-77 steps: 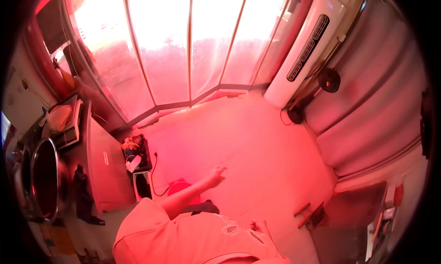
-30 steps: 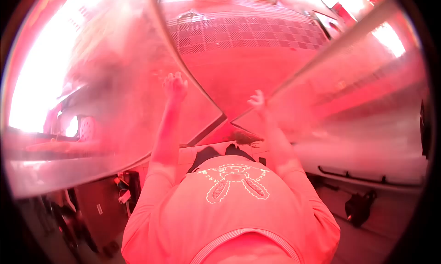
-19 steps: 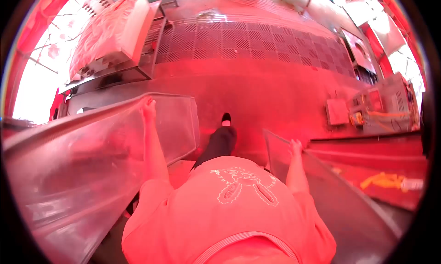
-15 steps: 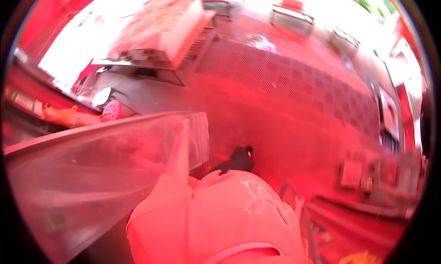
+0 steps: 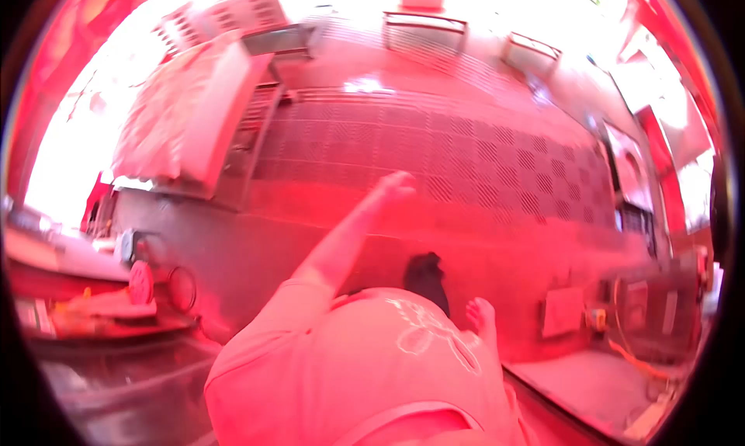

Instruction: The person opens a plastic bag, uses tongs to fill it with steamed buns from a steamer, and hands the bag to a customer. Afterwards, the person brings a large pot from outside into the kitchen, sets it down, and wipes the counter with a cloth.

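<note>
My left hand (image 5: pixel 397 184) reaches out ahead of me over the floor, blurred, with its fingers loosely bent and nothing visible in it. It touches nothing that I can see. Close to my right side, my right hand (image 5: pixel 482 315) hangs low with its fingers apart, holding nothing visible. Beneath the two hands lies the floor (image 5: pixel 349 248), and a dark shoe (image 5: pixel 425 279) shows between them. A dark shiny panel (image 5: pixel 132 384) is at the lower left, apart from my left hand. Everything has a strong red tint.
A bed-like piece with a rumpled cover (image 5: pixel 174 120) stands at the upper left. Patterned tiles (image 5: pixel 466 155) cross the floor ahead. A bench (image 5: pixel 425 31) and a low table (image 5: pixel 534 46) stand farther off. Orange items (image 5: pixel 97 302) lie on the left; a square pad (image 5: pixel 563 312) is at right.
My left hand has come off the large panel's upper edge and swung forward and right. The panel now appears lower left. My right hand shows more fully, and the view has turned.
</note>
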Tool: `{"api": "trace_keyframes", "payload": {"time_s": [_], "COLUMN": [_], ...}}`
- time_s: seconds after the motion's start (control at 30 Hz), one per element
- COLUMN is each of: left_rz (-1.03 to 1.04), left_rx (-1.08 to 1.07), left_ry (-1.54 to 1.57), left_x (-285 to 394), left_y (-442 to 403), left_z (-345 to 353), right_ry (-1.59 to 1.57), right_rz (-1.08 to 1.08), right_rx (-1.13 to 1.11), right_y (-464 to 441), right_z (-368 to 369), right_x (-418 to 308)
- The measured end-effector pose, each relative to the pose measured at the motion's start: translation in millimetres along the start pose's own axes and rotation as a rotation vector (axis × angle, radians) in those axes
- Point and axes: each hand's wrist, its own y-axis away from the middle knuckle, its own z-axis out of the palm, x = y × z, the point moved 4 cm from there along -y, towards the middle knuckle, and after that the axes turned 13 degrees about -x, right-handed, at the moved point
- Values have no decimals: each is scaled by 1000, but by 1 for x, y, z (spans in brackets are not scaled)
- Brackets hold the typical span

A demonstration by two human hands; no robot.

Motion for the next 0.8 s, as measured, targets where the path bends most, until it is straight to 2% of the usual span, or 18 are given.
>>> {"api": "trace_keyframes", "payload": {"time_s": [0.03, 0.07, 0.1, 0.17, 0.2, 0.23, 0.3, 0.33, 0.37, 0.43, 0.5, 0.57, 0.6, 0.67, 0.7, 0.73, 0.77, 0.8], "left_rz": [21, -294, -242, -525, -802, -1074, -1382, -1379, -1412, -1484, -1011, -727, -681, -1364, -1337, -1239, -659, -645], "left_rx": [13, -108, -49, -166, -149, -273, 88, 193, 248, 270, 84, -6, 3, 310, 156, 39, -432, -285], "left_ry": [79, 148, -86, -206, 61, 5, 198, 393, 573, 665, 324, 170, 185, 495, 393, 268, -341, -67], "left_x": [-14, -19, -26, -186, -199, -187, -196, -213, -190, -188, -162, -178, -201, -315, -324, -314, -380, -353], "left_y": [-21, -19, -16, 10, 42, 62, 103, 118, 112, 91, 61, -10, -67, -199, -283, -370, -461, -530], "left_z": [-6, -13, -22, -26, -37, -47, -54, -47, -49, -39, -35, -27, -17, 9, 19, 36, 60, 82], "right_ry": [93, 186, 299, 228, 211, 201, 256, 290, 313, 360, 300, 202, 144, 28, 280, 279, 222, 239], "right_rz": [88, 171, 221, 139, 108, 94, 97, 91, 110, 119, 14, -51, -72, -82, 75, 290, 378, 382], "right_rx": [62, 107, 189, 147, 118, 86, 80, 72, 75, 79, 88, 88, 81, 151, -13, 257, 365, 298], "right_y": [-23, -43, -52, -82, -93, -103, -128, -140, -155, -200, -249, -304, -331, -386, -428, -436, -422, -431], "right_z": [-10, -20, -24, -28, -26, -26, -28, -31, -34, -44, -63, -87, -101, -131, -161, -170, -166, -178], "right_x": [-20, -40, -71, -122, -153, -180, -237, -260, -279, -327, -357, -369, -375, -361, -346, -342, -354, -354]}}
